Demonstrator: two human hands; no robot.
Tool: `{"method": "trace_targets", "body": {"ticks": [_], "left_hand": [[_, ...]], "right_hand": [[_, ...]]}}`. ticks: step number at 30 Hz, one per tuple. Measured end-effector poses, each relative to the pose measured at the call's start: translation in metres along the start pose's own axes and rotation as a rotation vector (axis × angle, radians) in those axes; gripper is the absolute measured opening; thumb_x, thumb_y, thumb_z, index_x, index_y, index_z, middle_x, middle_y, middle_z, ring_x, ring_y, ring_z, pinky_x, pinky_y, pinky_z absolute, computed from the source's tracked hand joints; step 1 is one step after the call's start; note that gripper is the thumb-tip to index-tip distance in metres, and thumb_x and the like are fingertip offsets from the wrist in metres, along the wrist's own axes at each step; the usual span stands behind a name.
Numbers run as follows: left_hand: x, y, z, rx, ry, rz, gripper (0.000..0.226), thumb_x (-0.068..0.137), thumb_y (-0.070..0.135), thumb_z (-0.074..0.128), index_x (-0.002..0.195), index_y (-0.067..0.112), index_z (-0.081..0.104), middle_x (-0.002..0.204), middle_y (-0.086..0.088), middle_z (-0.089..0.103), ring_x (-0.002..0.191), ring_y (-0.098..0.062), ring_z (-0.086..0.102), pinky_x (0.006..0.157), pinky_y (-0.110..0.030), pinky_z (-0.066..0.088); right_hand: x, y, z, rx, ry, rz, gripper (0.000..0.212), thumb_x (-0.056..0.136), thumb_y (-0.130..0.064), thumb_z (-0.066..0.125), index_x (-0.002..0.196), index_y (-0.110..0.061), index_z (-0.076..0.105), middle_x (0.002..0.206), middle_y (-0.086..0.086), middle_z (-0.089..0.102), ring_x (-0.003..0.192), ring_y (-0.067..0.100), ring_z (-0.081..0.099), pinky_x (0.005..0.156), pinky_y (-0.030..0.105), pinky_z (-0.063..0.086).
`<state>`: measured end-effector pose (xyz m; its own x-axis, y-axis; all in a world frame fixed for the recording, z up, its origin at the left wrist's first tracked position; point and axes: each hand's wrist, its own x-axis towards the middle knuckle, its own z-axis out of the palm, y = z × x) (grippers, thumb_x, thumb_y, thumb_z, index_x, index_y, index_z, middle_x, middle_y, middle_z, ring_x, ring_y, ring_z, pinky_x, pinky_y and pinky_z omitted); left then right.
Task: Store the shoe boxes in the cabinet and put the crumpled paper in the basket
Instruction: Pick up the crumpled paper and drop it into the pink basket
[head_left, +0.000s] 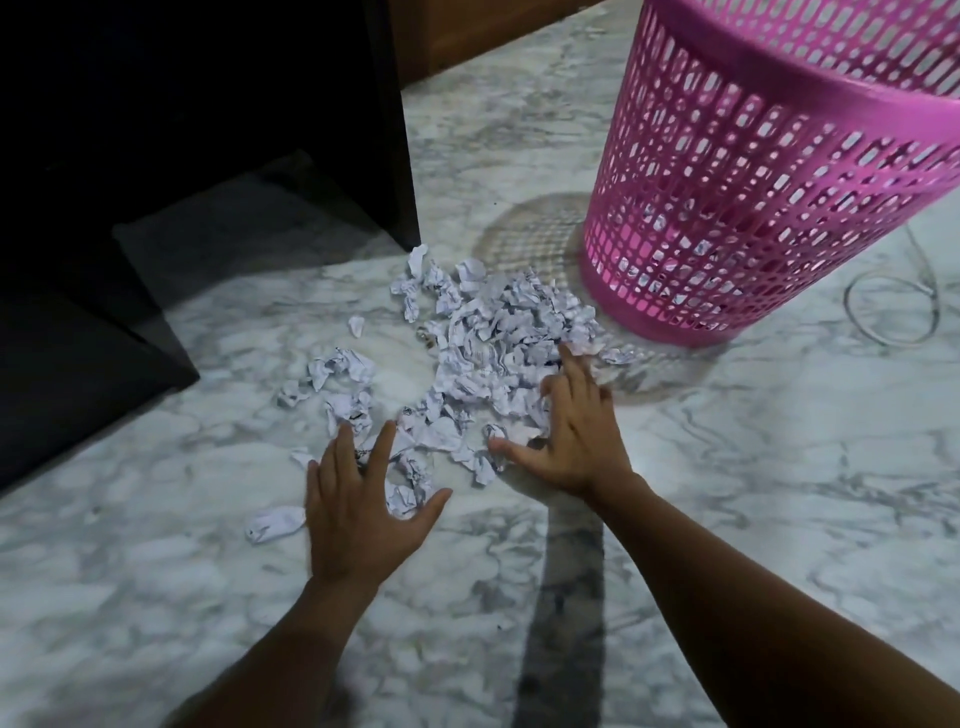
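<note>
A heap of crumpled white paper (488, 343) lies scattered on the marble floor, just left of a pink perforated basket (753, 197). Some paper shows through the basket's lower holes. My left hand (358, 514) lies with spread, straight fingers at the near left edge of the heap, touching a few scraps. My right hand (571, 436) rests on the heap's right side, fingers spread, thumb pointing left. Neither hand holds anything. A single wad (275, 522) sits apart, left of my left hand. No shoe box is in view.
A dark cabinet (208, 130) fills the upper left, its corner close to the paper. A thin white cable (893, 306) loops on the floor right of the basket. A dark stripe (566, 597) runs across the marble between my forearms.
</note>
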<state>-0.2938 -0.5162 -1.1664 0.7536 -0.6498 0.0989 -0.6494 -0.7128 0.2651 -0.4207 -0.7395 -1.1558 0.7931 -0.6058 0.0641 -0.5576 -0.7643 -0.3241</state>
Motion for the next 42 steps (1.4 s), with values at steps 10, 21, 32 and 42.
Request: {"method": "trace_targets", "body": {"ticks": [10, 21, 32, 42], "left_hand": [[0.005, 0.003, 0.01, 0.011, 0.033, 0.133, 0.063, 0.08, 0.06, 0.057, 0.134, 0.027, 0.056, 0.128, -0.012, 0.055, 0.111, -0.033, 0.053, 0.089, -0.043, 0.041], [0.005, 0.009, 0.016, -0.043, 0.059, 0.111, 0.044, 0.071, 0.042, 0.069, 0.11, 0.022, 0.066, 0.137, -0.019, 0.046, 0.115, -0.037, 0.05, 0.083, -0.041, 0.041], [0.021, 0.013, 0.019, -0.227, 0.151, 0.147, 0.013, 0.069, 0.024, 0.066, 0.08, 0.017, 0.068, 0.08, -0.006, 0.057, 0.071, -0.03, 0.058, 0.06, -0.034, 0.05], [0.022, 0.015, -0.018, -0.267, 0.2, 0.198, 0.012, 0.069, 0.028, 0.062, 0.073, 0.017, 0.066, 0.073, -0.004, 0.055, 0.063, -0.025, 0.057, 0.051, -0.03, 0.048]], "right_hand": [[0.012, -0.043, 0.019, -0.126, -0.163, -0.179, 0.087, 0.075, -0.089, 0.033, 0.147, -0.04, 0.034, 0.153, 0.005, 0.036, 0.134, 0.037, 0.036, 0.105, 0.056, 0.033], [0.016, -0.043, 0.039, 0.067, 0.153, -0.361, 0.018, 0.085, -0.032, 0.065, 0.092, -0.015, 0.067, 0.09, 0.004, 0.062, 0.072, 0.028, 0.054, 0.07, 0.034, 0.04], [0.025, -0.044, 0.023, 0.183, -0.025, -0.231, 0.021, 0.07, -0.021, 0.074, 0.091, -0.016, 0.076, 0.082, 0.004, 0.066, 0.063, 0.029, 0.064, 0.055, 0.024, 0.045], [0.031, -0.06, 0.0, 0.423, 0.14, -0.152, 0.028, 0.076, -0.021, 0.079, 0.101, -0.01, 0.076, 0.091, 0.008, 0.071, 0.078, 0.021, 0.066, 0.068, 0.024, 0.048]]}}
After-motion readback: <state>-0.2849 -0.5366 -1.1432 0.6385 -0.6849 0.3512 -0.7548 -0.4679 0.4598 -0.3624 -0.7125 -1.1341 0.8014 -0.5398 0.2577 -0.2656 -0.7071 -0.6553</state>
